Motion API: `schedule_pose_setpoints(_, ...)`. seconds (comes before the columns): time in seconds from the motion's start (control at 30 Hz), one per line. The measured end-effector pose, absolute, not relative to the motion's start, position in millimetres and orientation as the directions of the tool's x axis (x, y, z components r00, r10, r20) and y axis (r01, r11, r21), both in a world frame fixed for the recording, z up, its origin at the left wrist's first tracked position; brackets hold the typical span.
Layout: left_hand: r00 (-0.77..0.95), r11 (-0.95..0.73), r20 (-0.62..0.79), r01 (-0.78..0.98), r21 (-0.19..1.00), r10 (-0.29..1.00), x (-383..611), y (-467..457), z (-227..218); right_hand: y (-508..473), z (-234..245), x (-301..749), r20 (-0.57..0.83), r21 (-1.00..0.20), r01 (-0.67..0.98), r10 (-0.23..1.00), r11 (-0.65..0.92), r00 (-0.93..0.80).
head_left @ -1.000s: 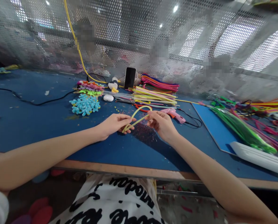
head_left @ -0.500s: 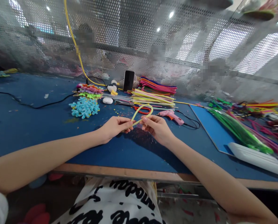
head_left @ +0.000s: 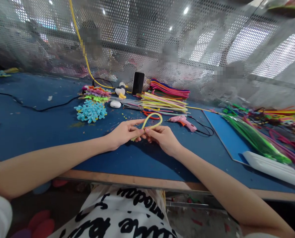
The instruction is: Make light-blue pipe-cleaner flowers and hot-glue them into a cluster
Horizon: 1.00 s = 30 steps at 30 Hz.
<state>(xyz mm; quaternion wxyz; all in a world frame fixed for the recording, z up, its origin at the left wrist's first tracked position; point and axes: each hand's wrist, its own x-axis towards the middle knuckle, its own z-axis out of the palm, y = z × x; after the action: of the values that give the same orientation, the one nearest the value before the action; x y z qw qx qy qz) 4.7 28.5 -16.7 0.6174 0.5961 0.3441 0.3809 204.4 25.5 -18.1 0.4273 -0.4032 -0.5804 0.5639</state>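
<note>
Between my hands is a yellow pipe cleaner [head_left: 159, 119], bent into a rounded loop that stands up above my fingertips. My left hand [head_left: 125, 134] pinches it where its two sides meet, and a short end pokes out below those fingers. My right hand [head_left: 163, 137] is closed at the same spot, thumb and fingers pressed on the loop's base. The two hands' fingertips touch or nearly touch. Just beyond the loop lie scissors with red and yellow handles [head_left: 151, 113]. A pink glue gun [head_left: 183, 123] rests to the right of them.
Bundles of yellow [head_left: 164, 102] and pink pipe cleaners [head_left: 172, 89] lie at the back, beside a propped phone [head_left: 138, 83]. Blue fuzzy flower shapes [head_left: 91, 111] and a white case [head_left: 115, 104] are at left. At right are a bagged green bundle [head_left: 259, 140] and a blue board [head_left: 219, 132].
My right hand has moved left, up against my left fingers. The loop's two sides have come together at the base, and a short end now shows below my left hand.
</note>
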Motion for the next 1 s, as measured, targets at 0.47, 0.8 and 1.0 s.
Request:
schedule_pose_setpoints(0.47, 0.564, 0.015, -0.03, 0.031, 0.999, 0.825, 6, 32, -15, 23, -16, 201, 0.043, -0.997, -0.078, 0.944, 0.018, -0.328)
schedule_pose_setpoints(0.8, 0.434, 0.028, -0.056, 0.072, 0.997, 0.899, 4, 31, -17, 32, -13, 212, 0.08, -0.987, -0.154, 0.974, 0.048, -0.21)
schedule_pose_setpoints(1.0, 0.508, 0.007, -0.026, 0.039, 0.999, 0.861, 2, 29, -15, 25, -18, 211, 0.084, -0.995, -0.075, 0.923, 0.06, -0.375)
